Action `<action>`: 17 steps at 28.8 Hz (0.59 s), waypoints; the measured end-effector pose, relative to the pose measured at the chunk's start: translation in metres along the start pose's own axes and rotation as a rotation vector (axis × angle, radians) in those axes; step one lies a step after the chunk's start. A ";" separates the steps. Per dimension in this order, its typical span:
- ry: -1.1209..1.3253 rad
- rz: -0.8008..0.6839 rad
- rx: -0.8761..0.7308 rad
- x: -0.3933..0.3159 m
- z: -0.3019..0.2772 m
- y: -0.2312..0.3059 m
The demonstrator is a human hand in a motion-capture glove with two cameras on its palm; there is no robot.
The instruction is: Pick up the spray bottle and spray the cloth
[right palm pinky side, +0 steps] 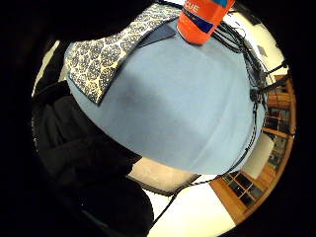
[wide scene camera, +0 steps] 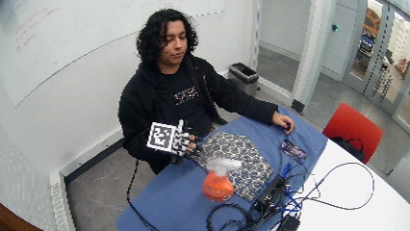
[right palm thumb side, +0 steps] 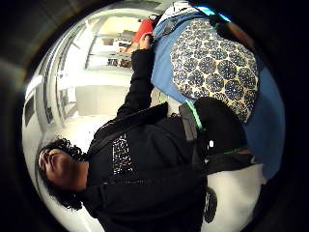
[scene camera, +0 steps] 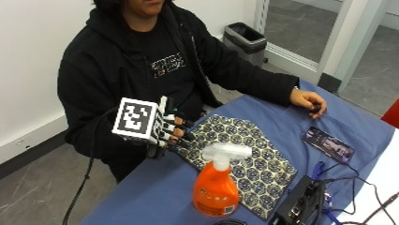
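A: Layout, biggest first?
B: Blue table (scene camera: 156,197). Patterned cloth (scene camera: 249,154) flat on it, before the seated person. Orange spray bottle (scene camera: 215,187) upright, white trigger head, at the cloth's near edge; whether it overlaps the cloth, cannot tell. Phone (scene camera: 328,144) beside the cloth.
A: Hands?
B: Gloved right hand (scene camera: 168,133) raised by the cloth's corner, fingers loosely spread, holding nothing, apart from the bottle. Bare left hand (scene camera: 308,101) rests on the table.
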State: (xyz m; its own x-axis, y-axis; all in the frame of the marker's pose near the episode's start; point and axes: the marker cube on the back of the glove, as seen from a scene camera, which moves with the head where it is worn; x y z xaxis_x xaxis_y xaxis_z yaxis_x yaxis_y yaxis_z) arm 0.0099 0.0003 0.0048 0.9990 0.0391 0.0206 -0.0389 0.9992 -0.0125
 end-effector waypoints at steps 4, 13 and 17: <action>0.005 0.016 0.013 0.009 -0.007 0.001; 0.072 0.152 0.003 0.049 -0.048 0.003; 0.089 0.157 -0.007 0.066 -0.076 -0.004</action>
State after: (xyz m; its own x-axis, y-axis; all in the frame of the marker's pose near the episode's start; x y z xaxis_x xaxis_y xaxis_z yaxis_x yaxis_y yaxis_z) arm 0.0773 -0.0024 -0.0701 0.9786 0.1932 -0.0710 -0.1948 0.9807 -0.0151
